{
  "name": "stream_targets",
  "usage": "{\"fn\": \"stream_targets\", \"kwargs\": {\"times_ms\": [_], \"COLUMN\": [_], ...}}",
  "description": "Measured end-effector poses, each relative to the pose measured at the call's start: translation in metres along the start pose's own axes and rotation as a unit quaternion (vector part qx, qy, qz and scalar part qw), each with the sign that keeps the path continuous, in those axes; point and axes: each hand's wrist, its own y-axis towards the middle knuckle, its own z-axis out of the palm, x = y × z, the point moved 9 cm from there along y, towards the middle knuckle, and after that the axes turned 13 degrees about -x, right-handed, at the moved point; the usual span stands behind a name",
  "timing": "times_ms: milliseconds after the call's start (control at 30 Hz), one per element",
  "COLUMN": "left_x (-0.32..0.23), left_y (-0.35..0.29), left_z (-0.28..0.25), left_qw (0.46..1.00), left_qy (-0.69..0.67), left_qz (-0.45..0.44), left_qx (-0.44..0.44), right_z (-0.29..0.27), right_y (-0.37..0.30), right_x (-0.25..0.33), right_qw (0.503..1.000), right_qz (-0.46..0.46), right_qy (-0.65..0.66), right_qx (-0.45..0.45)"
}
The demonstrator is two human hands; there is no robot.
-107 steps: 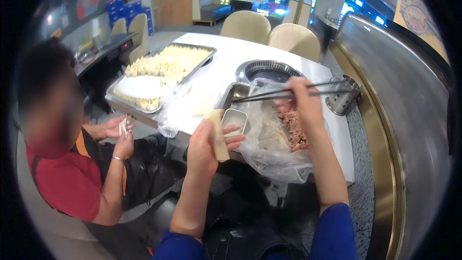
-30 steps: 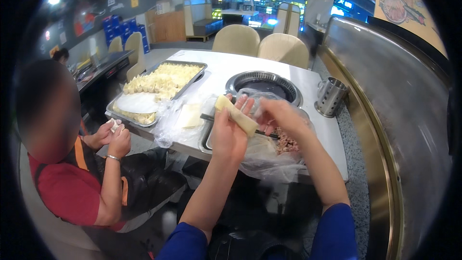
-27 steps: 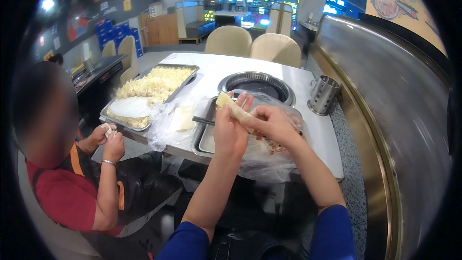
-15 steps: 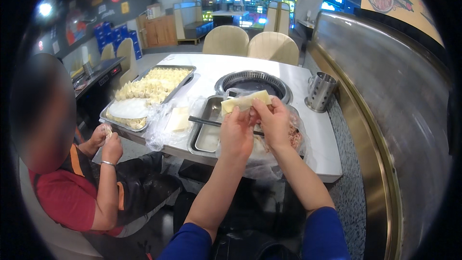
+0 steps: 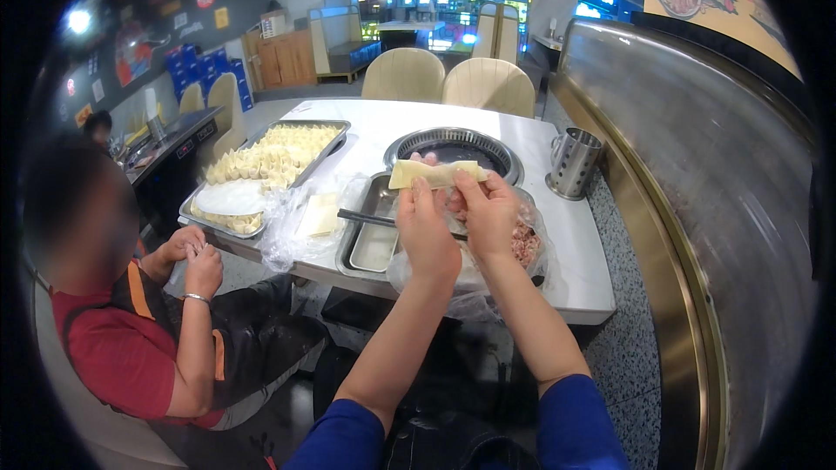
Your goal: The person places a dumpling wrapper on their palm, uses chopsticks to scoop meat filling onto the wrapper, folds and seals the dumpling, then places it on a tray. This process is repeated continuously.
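A folded wonton wrapper (image 5: 440, 175), pale yellow, is stretched level between my two hands above the table. My left hand (image 5: 428, 231) pinches its left end, with the thumb at the near side. At the other end, my right hand (image 5: 492, 213) has fingers and thumb closed on it. Dark chopsticks (image 5: 366, 218) slant across the metal tray and pass behind my left hand; whether a hand touches them is hidden. Minced meat (image 5: 525, 245) in a plastic bag lies below my right hand. A stack of square wrappers (image 5: 320, 213) sits on plastic to the left.
A large tray of wontons (image 5: 287, 152) stands at the table's left. Beside the tray, a co-worker's hands (image 5: 196, 257) are pinched together. A round hotpot well (image 5: 453, 146) lies beyond my hands. On the right stands a perforated steel holder (image 5: 575, 164), near a partition (image 5: 662, 174).
The wrapper now looks narrower and more tightly folded, its ends held flatter. My hands have shifted slightly left in the picture. The co-worker's hands are closer together.
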Motion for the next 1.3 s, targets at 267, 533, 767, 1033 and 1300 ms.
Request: {"fn": "stream_targets", "kwargs": {"times_ms": [267, 533, 767, 1033, 1300], "left_x": [-0.014, -0.018, -0.055, -0.061, -0.056], "left_y": [0.005, 0.014, -0.003, -0.039, -0.016], "left_z": [0.003, 0.016, 0.025, 0.034, 0.027], "left_qw": [0.966, 0.911, 0.820, 0.695, 0.764], "left_qy": [0.205, 0.325, 0.397, 0.405, 0.444], "left_qz": [0.144, 0.033, 0.341, 0.471, 0.329], "left_qx": [0.070, 0.251, 0.233, 0.362, 0.334], "right_z": [-0.004, -0.003, -0.004, -0.005, 0.008], "right_y": [0.001, 0.001, 0.005, 0.004, -0.001], "right_x": [0.005, 0.025, 0.018, -0.008, 0.024], "right_qw": [0.998, 0.978, 0.978, 0.951, 0.921], "right_qz": [-0.019, -0.036, 0.053, 0.241, 0.056], "right_qy": [-0.061, -0.166, -0.144, -0.076, -0.297], "right_qx": [0.008, 0.120, 0.144, 0.178, 0.245]}}
